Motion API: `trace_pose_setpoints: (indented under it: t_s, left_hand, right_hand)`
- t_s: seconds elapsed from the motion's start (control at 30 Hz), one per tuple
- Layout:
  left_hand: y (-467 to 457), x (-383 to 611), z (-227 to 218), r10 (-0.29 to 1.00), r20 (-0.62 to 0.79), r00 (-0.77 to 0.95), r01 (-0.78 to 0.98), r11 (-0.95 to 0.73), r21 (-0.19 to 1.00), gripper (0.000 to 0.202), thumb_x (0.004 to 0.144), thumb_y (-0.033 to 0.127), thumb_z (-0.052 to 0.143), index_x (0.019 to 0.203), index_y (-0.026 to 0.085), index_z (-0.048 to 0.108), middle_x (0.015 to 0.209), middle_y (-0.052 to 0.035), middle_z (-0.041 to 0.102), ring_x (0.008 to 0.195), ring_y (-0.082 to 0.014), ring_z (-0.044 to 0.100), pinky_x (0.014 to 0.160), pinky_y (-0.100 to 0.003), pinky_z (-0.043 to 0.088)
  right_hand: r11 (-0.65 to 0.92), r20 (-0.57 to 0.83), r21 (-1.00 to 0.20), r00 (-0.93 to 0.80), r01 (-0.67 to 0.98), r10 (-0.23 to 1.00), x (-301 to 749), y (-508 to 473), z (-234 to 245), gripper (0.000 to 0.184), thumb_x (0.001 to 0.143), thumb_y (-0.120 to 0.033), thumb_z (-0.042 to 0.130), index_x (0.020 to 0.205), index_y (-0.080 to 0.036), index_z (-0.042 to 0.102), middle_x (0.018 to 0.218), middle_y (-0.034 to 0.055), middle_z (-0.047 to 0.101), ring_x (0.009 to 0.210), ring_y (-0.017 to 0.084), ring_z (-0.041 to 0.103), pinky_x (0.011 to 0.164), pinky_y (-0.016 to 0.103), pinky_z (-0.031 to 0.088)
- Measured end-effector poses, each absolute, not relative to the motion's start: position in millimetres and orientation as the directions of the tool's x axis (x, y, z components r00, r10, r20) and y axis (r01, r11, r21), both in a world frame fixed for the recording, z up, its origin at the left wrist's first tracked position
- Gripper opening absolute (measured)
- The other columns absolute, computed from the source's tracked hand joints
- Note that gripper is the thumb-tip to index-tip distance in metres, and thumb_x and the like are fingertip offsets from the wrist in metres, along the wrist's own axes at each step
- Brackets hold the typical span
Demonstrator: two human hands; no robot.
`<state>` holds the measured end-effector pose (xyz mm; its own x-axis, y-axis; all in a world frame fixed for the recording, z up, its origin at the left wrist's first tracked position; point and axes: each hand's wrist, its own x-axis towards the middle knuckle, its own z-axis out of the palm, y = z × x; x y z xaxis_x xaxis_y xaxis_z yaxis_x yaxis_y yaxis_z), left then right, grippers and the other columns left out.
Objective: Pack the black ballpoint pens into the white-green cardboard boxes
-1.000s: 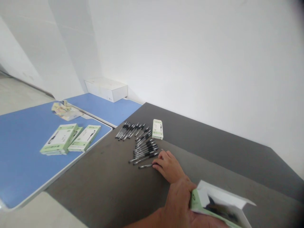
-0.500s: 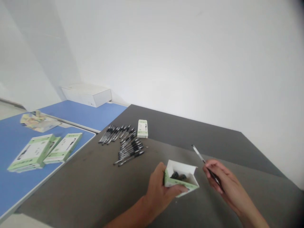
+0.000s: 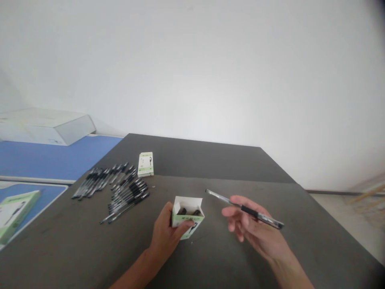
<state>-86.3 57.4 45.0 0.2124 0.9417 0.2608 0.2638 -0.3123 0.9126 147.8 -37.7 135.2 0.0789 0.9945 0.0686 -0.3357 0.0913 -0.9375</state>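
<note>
Two bare forearms reach in from the bottom edge over a dark grey tabletop [image 3: 207, 162] that fills the lower middle of the view. A blue tabletop [image 3: 54, 158] meets it at about 10 o'clock, with a white carton [image 3: 45, 128] at its far side. At 9 o'clock, a green-and-white box [image 3: 13, 216] lies at the edge of the view on the blue surface.

The left forearm [image 3: 132, 269] angles up from 7 o'clock, and the left hand [image 3: 165, 226] is closed in a firm grasp around an open-topped card box [image 3: 187, 216], its thumb across the front. The box sits in that hand just above the grey surface, with dark items inside, too small to identify.

The right forearm [image 3: 291, 273] rises from 5 o'clock. The right hand [image 3: 252, 224] is partly open, fingers loosely curled, and holds a clear-barrelled pen [image 3: 243, 208] with a black grip, lying almost level, its narrow end toward the card box but apart from it.

About 10 o'clock from the hands, loose pens [image 3: 123, 192] lie fanned in rows on the grey surface. Just beyond them at 11 o'clock lies a small green-and-white packet [image 3: 146, 164].
</note>
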Motion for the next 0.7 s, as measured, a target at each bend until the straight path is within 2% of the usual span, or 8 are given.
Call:
trace_pose_setpoints:
  t_s: [0.03, 0.1, 0.17, 0.23, 0.3, 0.43, 0.57, 0.7]
  left_hand:
    - [57, -86, 44, 0.937, 0.268, 0.224, 0.268, -0.324, 0.907, 0.031, 0.080, 0.048, 0.078, 0.085, 0.022, 0.063, 0.075, 0.0025, 0.067, 0.067, -0.0199, 0.064, 0.063, -0.029, 0.049]
    - [57, -85, 42, 0.925, 0.285, 0.251, 0.269, -0.349, 0.897, 0.032, 0.080, 0.049, 0.079, 0.085, 0.022, 0.063, 0.076, 0.0026, 0.066, 0.066, -0.0193, 0.064, 0.063, -0.029, 0.048]
    - [56, -85, 39, 0.918, 0.291, 0.268, 0.278, -0.363, 0.889, 0.035, 0.080, 0.051, 0.081, 0.084, 0.021, 0.063, 0.076, 0.0025, 0.066, 0.067, -0.0190, 0.063, 0.063, -0.029, 0.048]
    - [55, -87, 38, 0.914, 0.297, 0.278, 0.291, -0.375, 0.880, 0.039, 0.079, 0.055, 0.083, 0.084, 0.021, 0.063, 0.075, 0.0027, 0.065, 0.065, -0.0185, 0.062, 0.062, -0.028, 0.047]
    - [54, -88, 37, 0.906, 0.306, 0.293, 0.294, -0.390, 0.873, 0.045, 0.078, 0.062, 0.083, 0.085, 0.021, 0.065, 0.076, 0.0024, 0.065, 0.066, -0.0182, 0.061, 0.062, -0.028, 0.046]
    - [52, -90, 39, 0.876, 0.352, 0.330, 0.293, -0.449, 0.844, 0.057, 0.077, 0.076, 0.078, 0.089, 0.022, 0.068, 0.077, 0.0011, 0.067, 0.067, -0.0182, 0.063, 0.062, -0.027, 0.045]
    - [50, -89, 40, 0.843, 0.426, 0.328, 0.292, -0.519, 0.803, 0.059, 0.080, 0.079, 0.073, 0.089, 0.021, 0.068, 0.076, 0.0008, 0.067, 0.065, -0.0176, 0.063, 0.060, -0.026, 0.045]
    - [50, -89, 40, 0.833, 0.452, 0.319, 0.298, -0.541, 0.787, 0.056, 0.081, 0.077, 0.075, 0.089, 0.021, 0.066, 0.075, 0.0018, 0.065, 0.064, -0.0165, 0.061, 0.059, -0.025, 0.043]
  right_hand:
    - [0.135, 0.099, -0.941, 0.128, -0.309, 0.987, 144, -39, 138, 0.030, 0.090, -0.049, 0.082, 0.110, -0.026, 0.077, 0.091, 0.0079, 0.085, 0.054, 0.014, 0.072, 0.041, 0.016, 0.049]
    - [0.215, 0.158, -0.945, 0.230, -0.248, 0.960, 136, -43, 143, 0.039, 0.099, -0.061, 0.066, 0.095, -0.023, 0.074, 0.068, 0.0033, 0.079, 0.035, 0.009, 0.056, 0.031, 0.015, 0.036]
    - [0.276, 0.220, -0.949, 0.311, -0.149, 0.925, 128, -48, 147, 0.048, 0.104, -0.064, 0.053, 0.087, -0.022, 0.071, 0.057, 0.0001, 0.071, 0.030, 0.007, 0.047, 0.033, 0.016, 0.034]
    - [0.313, 0.297, -0.950, 0.304, -0.004, 0.905, 120, -52, 149, 0.047, 0.107, -0.060, 0.050, 0.088, -0.023, 0.071, 0.060, 0.0003, 0.071, 0.034, 0.008, 0.049, 0.037, 0.019, 0.038]
    - [0.346, 0.383, -0.917, 0.200, 0.197, 0.902, 115, -53, 150, 0.040, 0.110, -0.052, 0.049, 0.094, -0.024, 0.073, 0.070, 0.0017, 0.075, 0.040, 0.010, 0.055, 0.040, 0.021, 0.042]
    - [0.443, 0.516, -0.710, -0.024, 0.547, 0.856, 110, -40, 150, 0.023, 0.110, -0.036, 0.054, 0.101, -0.027, 0.074, 0.081, -0.0004, 0.078, 0.059, 0.014, 0.071, 0.059, 0.024, 0.057]
    - [0.495, 0.557, -0.596, -0.118, 0.632, 0.822, 105, -23, 144, 0.019, 0.108, -0.026, 0.056, 0.100, -0.025, 0.073, 0.089, -0.0007, 0.081, 0.077, 0.014, 0.078, 0.074, 0.022, 0.060]
    - [0.477, 0.504, -0.635, -0.143, 0.607, 0.852, 98, -16, 136, 0.018, 0.108, -0.027, 0.057, 0.104, -0.023, 0.075, 0.102, 0.0037, 0.082, 0.091, 0.017, 0.078, 0.083, 0.027, 0.060]
